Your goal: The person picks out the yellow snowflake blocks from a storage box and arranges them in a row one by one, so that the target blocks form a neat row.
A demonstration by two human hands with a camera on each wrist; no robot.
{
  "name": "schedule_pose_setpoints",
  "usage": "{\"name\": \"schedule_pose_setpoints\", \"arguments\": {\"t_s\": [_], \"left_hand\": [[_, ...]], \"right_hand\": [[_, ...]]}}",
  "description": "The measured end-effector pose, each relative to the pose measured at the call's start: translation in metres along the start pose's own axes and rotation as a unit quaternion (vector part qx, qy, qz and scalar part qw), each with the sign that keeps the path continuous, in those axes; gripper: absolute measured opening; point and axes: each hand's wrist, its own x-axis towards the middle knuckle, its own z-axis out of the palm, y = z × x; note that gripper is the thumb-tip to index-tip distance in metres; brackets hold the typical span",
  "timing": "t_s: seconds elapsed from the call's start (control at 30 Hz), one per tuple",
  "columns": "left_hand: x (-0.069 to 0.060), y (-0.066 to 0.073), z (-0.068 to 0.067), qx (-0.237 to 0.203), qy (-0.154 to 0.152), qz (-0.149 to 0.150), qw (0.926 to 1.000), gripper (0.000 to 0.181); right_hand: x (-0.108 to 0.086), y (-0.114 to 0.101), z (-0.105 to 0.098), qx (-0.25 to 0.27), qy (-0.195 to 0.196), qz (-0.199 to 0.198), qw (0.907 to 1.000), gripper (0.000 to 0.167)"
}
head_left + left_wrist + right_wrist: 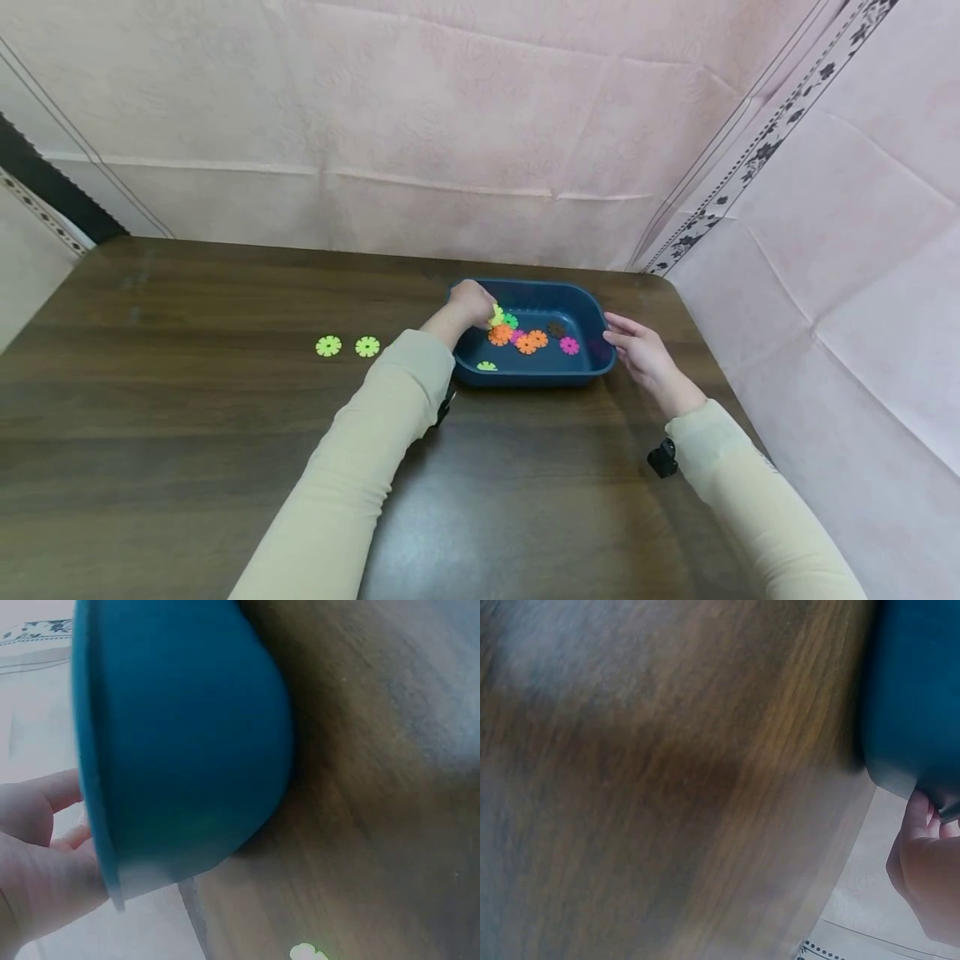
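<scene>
A blue tray (534, 379) holds flower-shaped pieces, among them orange (527, 344), pink (569, 346), green (511, 321) and brown (556, 330) ones. My left hand (471, 304) reaches over its left end, with a yellow piece (497, 316) right at the fingers; the fingertips are hidden. In the left wrist view the hand (45, 862) is partly behind the tray's rim (94, 772). My right hand (643, 354) grips the tray's right end; in the right wrist view the fingers (922, 817) bend at the edge of the tray (915, 697).
Two yellow-green flower pieces (328, 346) (367, 347) lie side by side on the brown table (187, 375), left of the tray. Another yellow-green piece (487, 366) is at the tray's near left. Pale cloth (450, 108) hangs behind the table and at its right.
</scene>
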Motion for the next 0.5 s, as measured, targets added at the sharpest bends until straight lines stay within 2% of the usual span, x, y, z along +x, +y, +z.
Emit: {"name": "schedule_pose_setpoints", "arguments": {"t_s": [0.07, 0.2, 0.37, 0.5], "left_hand": [[0.001, 0.0, -0.002, -0.031, -0.007, -0.005, 0.9995, 0.025], [-0.002, 0.0, -0.011, -0.087, -0.025, 0.003, 0.9959, 0.027], [-0.007, 0.0, -0.032, -0.141, -0.054, 0.0, 0.9885, 0.032], [-0.01, -0.001, -0.047, -0.167, -0.064, -0.004, 0.9839, 0.035]], "right_hand": [[0.0, 0.0, 0.0, 0.0, 0.0, 0.002, 1.0, 0.055], [0.001, 0.001, 0.0, 0.004, 0.0, 0.004, 1.0, 0.055], [0.0, 0.001, 0.0, 0.011, -0.001, 0.001, 0.9999, 0.055], [0.0, 0.001, -0.001, 0.018, -0.003, -0.006, 0.9998, 0.056]]}}
